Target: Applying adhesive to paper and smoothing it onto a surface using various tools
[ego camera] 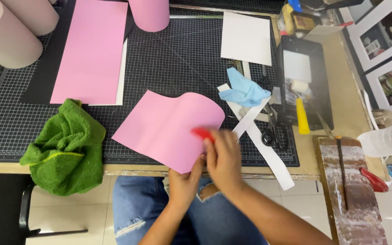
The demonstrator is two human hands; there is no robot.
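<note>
Head view: a curved pink sheet point(169, 129) lies at the centre of the frame on a black gridded cutting mat point(178, 59), its lower corner overhanging the front edge of the table. The left hand point(183, 183), at lower centre, pinches that lower corner between thumb and fingers. The right hand point(224, 156), just right of the left, is closed around a small red tool point(203, 133) and presses its tip onto the sheet's right edge; motion blur hides the exact finger positions. White strips point(259, 136) run diagonally right of the hands, with a blue cloth point(245, 90) above them and black scissors point(273, 131) beside them. A green towel point(66, 147) sits at lower left. A flat pink sheet point(91, 50) lies at upper left, a white sheet point(246, 38) at upper centre-right, and a black tray point(316, 81) at the right.
</note>
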